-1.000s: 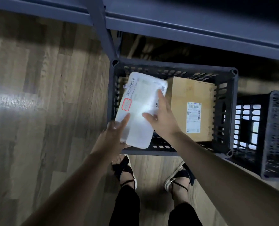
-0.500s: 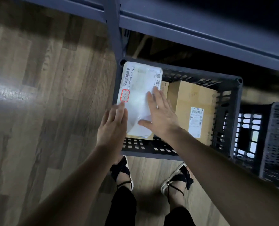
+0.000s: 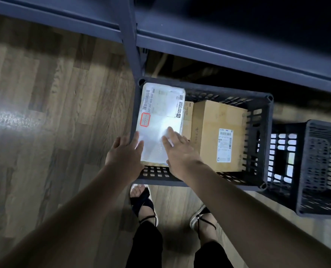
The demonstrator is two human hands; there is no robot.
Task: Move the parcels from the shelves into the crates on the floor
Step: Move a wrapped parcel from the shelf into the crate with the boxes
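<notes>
Floor (image 3: 44, 113) is wood-look plank, grey-brown, glossy enough to throw a glare patch at left. Dark blue-grey metal shelving (image 3: 219, 45) runs across the top, with one upright post (image 3: 130, 55) coming down just behind the near crate's back left corner. Black plastic crate (image 3: 265, 142) sits on the floor under the shelf edge: slotted lattice walls, round holes at the corner posts. Second black lattice crate (image 3: 319, 171) just to its right, partly cut off by the frame. Inside the near crate: white poly mailer (image 3: 160, 117), smooth and shiny, rounded corners, barcode label plus a red-outlined stamp, lying flat on the left side on top of a smaller cardboard box (image 3: 188, 117). Larger plain cardboard box (image 3: 215, 128) on the right side, white shipping label on top, touching the smaller one. Left hand (image 3: 126, 153) is flat, fingers straight, fingertips at the mailer's near left edge, gripping nothing. Right hand (image 3: 180, 151) likewise flat, fingers extended and resting on the mailer's near right part, no grip. Person's feet in black strappy sandals (image 3: 143, 202) stand on the floor just in front of the crate.
</notes>
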